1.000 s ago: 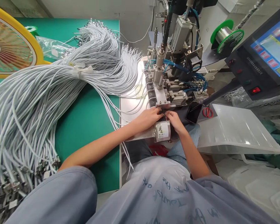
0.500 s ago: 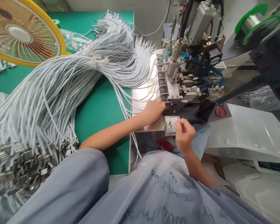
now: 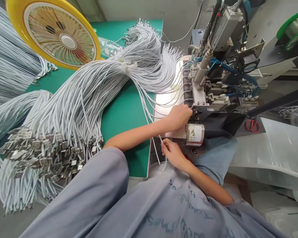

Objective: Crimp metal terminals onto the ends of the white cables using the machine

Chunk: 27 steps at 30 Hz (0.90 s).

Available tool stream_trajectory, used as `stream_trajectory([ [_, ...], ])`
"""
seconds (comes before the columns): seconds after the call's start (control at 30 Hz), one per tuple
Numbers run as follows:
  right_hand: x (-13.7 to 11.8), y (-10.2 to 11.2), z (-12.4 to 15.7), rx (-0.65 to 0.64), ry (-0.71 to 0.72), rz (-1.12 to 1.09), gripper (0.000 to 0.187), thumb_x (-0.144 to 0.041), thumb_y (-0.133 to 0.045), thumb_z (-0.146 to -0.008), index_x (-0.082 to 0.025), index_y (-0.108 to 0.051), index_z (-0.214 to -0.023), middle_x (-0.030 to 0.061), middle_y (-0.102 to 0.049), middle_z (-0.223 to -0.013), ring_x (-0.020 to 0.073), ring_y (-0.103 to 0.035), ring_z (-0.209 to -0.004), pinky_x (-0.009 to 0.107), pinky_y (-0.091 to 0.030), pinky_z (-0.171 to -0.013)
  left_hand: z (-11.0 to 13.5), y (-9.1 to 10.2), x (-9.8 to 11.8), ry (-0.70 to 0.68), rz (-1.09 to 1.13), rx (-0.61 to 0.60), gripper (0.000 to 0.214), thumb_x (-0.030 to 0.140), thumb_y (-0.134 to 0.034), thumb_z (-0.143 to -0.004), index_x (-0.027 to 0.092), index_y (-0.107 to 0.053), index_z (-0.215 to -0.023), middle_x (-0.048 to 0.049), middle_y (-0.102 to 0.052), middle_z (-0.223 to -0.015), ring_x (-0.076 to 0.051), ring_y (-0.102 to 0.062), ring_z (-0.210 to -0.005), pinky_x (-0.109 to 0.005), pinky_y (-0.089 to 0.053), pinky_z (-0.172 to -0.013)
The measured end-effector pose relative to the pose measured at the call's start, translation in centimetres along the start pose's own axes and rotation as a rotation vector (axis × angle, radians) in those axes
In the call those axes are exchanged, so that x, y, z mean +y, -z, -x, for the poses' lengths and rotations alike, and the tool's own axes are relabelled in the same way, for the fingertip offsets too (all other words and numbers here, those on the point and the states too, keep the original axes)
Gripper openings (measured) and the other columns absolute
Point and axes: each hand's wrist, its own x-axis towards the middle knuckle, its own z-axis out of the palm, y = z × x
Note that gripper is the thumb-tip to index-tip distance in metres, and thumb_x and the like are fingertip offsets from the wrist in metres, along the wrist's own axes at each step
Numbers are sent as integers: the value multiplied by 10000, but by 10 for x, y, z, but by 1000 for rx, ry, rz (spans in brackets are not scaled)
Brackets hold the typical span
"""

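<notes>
My left hand [image 3: 180, 116] is closed at the near end of a row of black slotted holders [image 3: 187, 89] on the machine [image 3: 200, 94]. Its fingertips press against the fixture, and whatever lies in them is hidden. White cables run from the big bundle [image 3: 89, 89] across the bright plate [image 3: 165, 98] into the holders. Below and nearer my body, my right hand [image 3: 173, 154] pinches a loose white cable [image 3: 161, 139] between thumb and fingers. Another loose cable end hangs just left of it, over my lap.
A yellow fan [image 3: 95, 38] stands at the back left of the green table [image 3: 124, 122]. Metal connectors [image 3: 47, 148] hang at the bundle's near end. A labelled clear cylinder [image 3: 195, 135] sits beside my left hand. Red-handled scissors [image 3: 252, 126] and a wire spool [image 3: 294, 28] are rightward.
My right hand has moved left, from beside the labelled cylinder to the loose cables, and has taken hold of one. My left hand stays at the holders. The view has shifted left.
</notes>
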Motion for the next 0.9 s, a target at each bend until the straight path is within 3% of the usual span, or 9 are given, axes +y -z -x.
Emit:
stream_trajectory([
  [0.07, -10, 25, 11, 121, 51, 121, 222, -281, -400, -876, -196, -600, -832, 20, -605, -654, 193, -602, -677, 312, -462, -665, 8, 3, 13, -112, 191, 28, 308, 205, -427, -917, 82, -686, -803, -138, -624, -855, -211, -621, -795, -312, -447, -673],
  [0.2, -16, 88, 31, 329, 129, 184, 179, -238, -491, -808, -193, -653, -869, 53, -665, -738, 232, -626, -812, 336, -492, -727, 22, 3, 31, -435, 661, -8, 303, 309, -437, -948, 118, -660, -1023, -100, -632, -1011, -147, -602, -911, -241, -448, -813],
  [0.27, -17, 114, 41, 326, 65, 189, 160, -266, -519, -817, -202, -665, -824, 41, -676, -736, 202, -626, -727, 295, -489, -632, 23, 0, 32, -418, 776, -51, 334, 349, -457, -940, 108, -627, -1096, -97, -644, -1000, -142, -598, -888, -233, -448, -779],
  [0.33, -20, 130, 48, 442, 27, 142, 124, -310, -596, -784, -202, -655, -773, 26, -665, -693, 170, -604, -637, 265, -472, -562, 21, -3, 29, -340, 832, -69, 370, 392, -542, -892, 116, -610, -1129, -76, -652, -964, -139, -589, -827, -231, -440, -719],
  [0.43, -26, 133, 48, 826, 69, -30, 182, -349, -690, -692, -196, -594, -711, 6, -626, -645, 139, -574, -556, 244, -461, -504, 15, -6, 25, -327, 880, -45, 275, 368, -547, -890, 135, -667, -974, -39, -631, -854, -116, -556, -744, -215, -408, -658],
  [0.5, -27, 129, 43, 942, 99, -121, 211, -357, -707, -672, -196, -573, -703, -6, -605, -625, 128, -567, -532, 243, -467, -501, 12, -5, 23, -333, 895, -13, 301, 332, -485, -920, 128, -670, -799, -19, -582, -739, -96, -512, -666, -207, -383, -615],
  [0.7, -22, 120, 35, 854, 228, -314, 161, -364, -589, -809, -206, -613, -822, 1, -606, -669, 133, -584, -604, 289, -503, -624, 14, 5, 25, -301, 942, 39, 323, 323, -482, -906, 127, -633, -699, 4, -516, -628, -81, -471, -597, -192, -377, -557],
  [0.9, -19, 118, 30, 812, 292, -281, 140, -347, -651, -752, -211, -646, -719, 8, -564, -724, 123, -520, -616, 269, -433, -551, 18, 3, 28, -322, 1006, 117, 223, 264, -508, -881, 145, -696, -861, -29, -606, -706, -90, -529, -644, -191, -414, -564],
])
